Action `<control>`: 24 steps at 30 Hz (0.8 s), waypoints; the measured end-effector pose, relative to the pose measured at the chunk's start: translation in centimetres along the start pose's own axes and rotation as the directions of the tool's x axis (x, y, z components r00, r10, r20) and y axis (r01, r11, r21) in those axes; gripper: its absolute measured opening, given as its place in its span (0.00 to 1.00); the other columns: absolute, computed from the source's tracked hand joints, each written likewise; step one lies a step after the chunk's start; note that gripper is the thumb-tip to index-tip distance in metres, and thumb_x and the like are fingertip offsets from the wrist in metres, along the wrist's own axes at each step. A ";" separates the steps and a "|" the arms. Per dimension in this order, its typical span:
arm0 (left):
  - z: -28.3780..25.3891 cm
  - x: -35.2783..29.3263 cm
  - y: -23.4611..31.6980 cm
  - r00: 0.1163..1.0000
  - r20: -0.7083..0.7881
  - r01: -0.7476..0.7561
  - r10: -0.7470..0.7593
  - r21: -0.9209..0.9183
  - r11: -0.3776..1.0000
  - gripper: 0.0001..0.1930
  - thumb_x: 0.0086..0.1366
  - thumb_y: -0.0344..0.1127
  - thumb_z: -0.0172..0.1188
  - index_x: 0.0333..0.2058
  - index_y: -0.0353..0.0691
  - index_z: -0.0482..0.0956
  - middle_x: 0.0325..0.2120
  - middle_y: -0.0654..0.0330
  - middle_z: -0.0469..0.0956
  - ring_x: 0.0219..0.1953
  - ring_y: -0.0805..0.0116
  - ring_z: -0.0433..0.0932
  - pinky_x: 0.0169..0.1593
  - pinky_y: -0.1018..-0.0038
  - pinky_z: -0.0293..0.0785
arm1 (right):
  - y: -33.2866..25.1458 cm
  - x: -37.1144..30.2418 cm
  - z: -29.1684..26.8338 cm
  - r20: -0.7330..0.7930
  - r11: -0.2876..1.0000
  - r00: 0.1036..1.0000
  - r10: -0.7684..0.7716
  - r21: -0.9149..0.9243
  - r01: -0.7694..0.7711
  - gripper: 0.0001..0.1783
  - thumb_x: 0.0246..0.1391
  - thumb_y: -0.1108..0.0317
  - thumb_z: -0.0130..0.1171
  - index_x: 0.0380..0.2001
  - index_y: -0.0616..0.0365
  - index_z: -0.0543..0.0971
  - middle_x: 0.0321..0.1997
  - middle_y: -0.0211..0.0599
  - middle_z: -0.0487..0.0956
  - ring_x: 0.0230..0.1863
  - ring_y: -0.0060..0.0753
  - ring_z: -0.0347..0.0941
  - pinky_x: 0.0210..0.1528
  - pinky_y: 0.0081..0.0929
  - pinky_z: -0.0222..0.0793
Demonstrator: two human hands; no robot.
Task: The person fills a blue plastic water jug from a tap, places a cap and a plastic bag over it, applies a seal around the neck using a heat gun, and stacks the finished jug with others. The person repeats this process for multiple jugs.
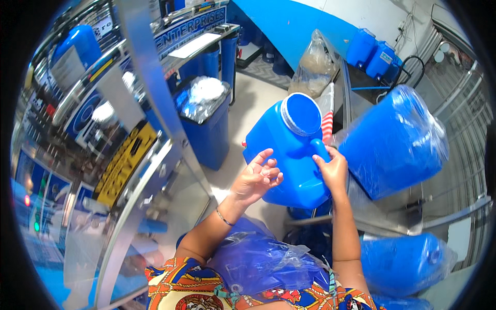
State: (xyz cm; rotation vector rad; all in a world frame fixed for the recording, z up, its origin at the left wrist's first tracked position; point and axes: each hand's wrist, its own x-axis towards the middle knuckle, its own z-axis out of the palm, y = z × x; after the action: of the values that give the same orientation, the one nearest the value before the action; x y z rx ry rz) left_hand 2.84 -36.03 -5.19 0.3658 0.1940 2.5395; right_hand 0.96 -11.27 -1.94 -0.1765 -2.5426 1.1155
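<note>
In front of me a blue plastic water jug [281,170] hangs tilted, its wide round mouth uncapped and facing up and away. My right hand [335,168] is closed around the handle on the jug's right side, with the thumb showing on top. My left hand [256,178] is raised beside the jug's left side, palm turned up. Its fingers are loosely bent and apart, and nothing is in them. Whether the left fingertips touch the jug I cannot tell. A clear plastic apron [263,263] covers part of my patterned clothing.
To the right stands a large blue container [395,144] wrapped in clear plastic; another wrapped container [405,263] lies nearer. A lined blue bin [204,134] stands at left, beside a metal-framed glass partition [155,72]. Farther back are a filled plastic bag [315,64] and blue jugs [381,57].
</note>
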 end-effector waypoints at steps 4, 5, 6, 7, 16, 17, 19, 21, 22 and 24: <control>-2.3 8.9 5.1 0.999 0.024 0.042 -0.040 -0.065 0.997 0.35 0.47 0.14 0.60 0.55 0.48 0.67 0.37 0.67 0.67 0.34 0.76 0.68 0.57 0.64 0.66 | -0.7 10.8 1.8 -0.072 0.985 0.997 0.030 0.170 -0.018 0.18 0.44 0.73 0.69 0.41 0.64 0.79 0.33 0.38 0.82 0.29 0.27 0.77 0.35 0.26 0.73; -2.7 11.1 6.2 0.998 0.023 0.062 -0.060 -0.078 0.995 0.34 0.48 0.14 0.60 0.54 0.47 0.67 0.36 0.66 0.67 0.33 0.77 0.68 0.57 0.64 0.65 | -0.7 12.8 2.0 -0.064 0.972 0.996 0.067 0.228 -0.051 0.20 0.46 0.74 0.68 0.44 0.62 0.77 0.31 0.37 0.81 0.26 0.25 0.75 0.31 0.24 0.71; -2.9 13.6 7.2 0.996 0.024 0.082 -0.080 -0.084 0.993 0.34 0.48 0.13 0.60 0.54 0.47 0.68 0.36 0.66 0.66 0.33 0.77 0.67 0.57 0.65 0.64 | -0.6 15.1 1.9 -0.027 0.938 0.990 0.140 0.325 -0.124 0.21 0.47 0.75 0.66 0.47 0.61 0.75 0.29 0.37 0.80 0.24 0.22 0.74 0.27 0.21 0.70; -3.3 15.8 8.1 0.995 0.014 0.102 -0.101 -0.063 0.993 0.34 0.47 0.12 0.58 0.53 0.47 0.68 0.36 0.66 0.66 0.33 0.77 0.67 0.57 0.65 0.64 | -0.5 17.1 2.0 -0.041 0.907 0.990 0.135 0.407 -0.107 0.24 0.48 0.77 0.65 0.50 0.60 0.71 0.28 0.36 0.79 0.22 0.20 0.72 0.25 0.19 0.68; -9.1 33.8 10.7 0.964 0.067 0.264 -0.258 -0.113 0.958 0.34 0.45 0.09 0.54 0.52 0.46 0.70 0.37 0.65 0.68 0.32 0.78 0.68 0.57 0.67 0.65 | 3.4 32.1 0.5 -0.287 0.782 0.926 0.248 0.623 -0.016 0.25 0.54 0.80 0.56 0.55 0.56 0.63 0.27 0.36 0.76 0.25 0.21 0.72 0.28 0.17 0.67; -9.8 35.8 10.5 0.961 0.079 0.272 -0.264 -0.117 0.955 0.34 0.45 0.09 0.53 0.52 0.46 0.71 0.37 0.65 0.68 0.32 0.78 0.68 0.57 0.67 0.66 | 3.8 33.5 -0.1 -0.320 0.803 0.921 0.222 0.596 0.014 0.25 0.54 0.80 0.56 0.55 0.56 0.63 0.27 0.37 0.77 0.25 0.21 0.72 0.28 0.17 0.67; -10.6 39.9 10.0 0.960 0.092 0.272 -0.263 -0.112 0.956 0.34 0.45 0.08 0.53 0.52 0.46 0.71 0.36 0.65 0.67 0.32 0.78 0.67 0.56 0.67 0.66 | 4.3 36.1 -1.1 -0.369 0.824 0.904 0.216 0.566 0.034 0.25 0.54 0.80 0.56 0.55 0.56 0.63 0.27 0.37 0.77 0.25 0.21 0.72 0.28 0.17 0.67; -10.7 43.2 9.7 0.955 0.117 0.283 -0.272 -0.087 0.955 0.34 0.45 0.08 0.52 0.52 0.46 0.71 0.36 0.66 0.67 0.32 0.78 0.67 0.55 0.68 0.66 | 4.4 38.6 -2.3 -0.415 0.857 0.890 0.188 0.512 0.058 0.25 0.54 0.80 0.56 0.54 0.57 0.64 0.27 0.38 0.77 0.25 0.20 0.72 0.29 0.17 0.66; -10.7 44.9 9.5 0.951 0.139 0.287 -0.275 -0.072 0.955 0.35 0.45 0.08 0.52 0.51 0.46 0.72 0.35 0.66 0.67 0.32 0.78 0.67 0.55 0.68 0.66 | 4.5 39.8 -2.9 -0.433 0.870 0.886 0.167 0.487 0.074 0.25 0.54 0.79 0.57 0.54 0.57 0.64 0.27 0.38 0.77 0.25 0.20 0.72 0.29 0.16 0.66; -10.7 48.5 9.1 0.947 0.167 0.284 -0.273 -0.043 0.958 0.35 0.44 0.08 0.51 0.51 0.47 0.72 0.34 0.67 0.67 0.31 0.78 0.67 0.54 0.68 0.66 | 4.7 42.1 -4.2 -0.485 0.884 0.853 0.190 0.464 0.067 0.25 0.54 0.79 0.57 0.54 0.57 0.64 0.27 0.38 0.78 0.25 0.20 0.72 0.30 0.17 0.66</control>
State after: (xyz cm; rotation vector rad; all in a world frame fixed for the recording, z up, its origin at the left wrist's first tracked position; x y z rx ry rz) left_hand -44.05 -17.52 -2.88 0.4778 0.0914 2.2203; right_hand -36.69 5.52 8.69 -0.3807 -1.7476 1.4400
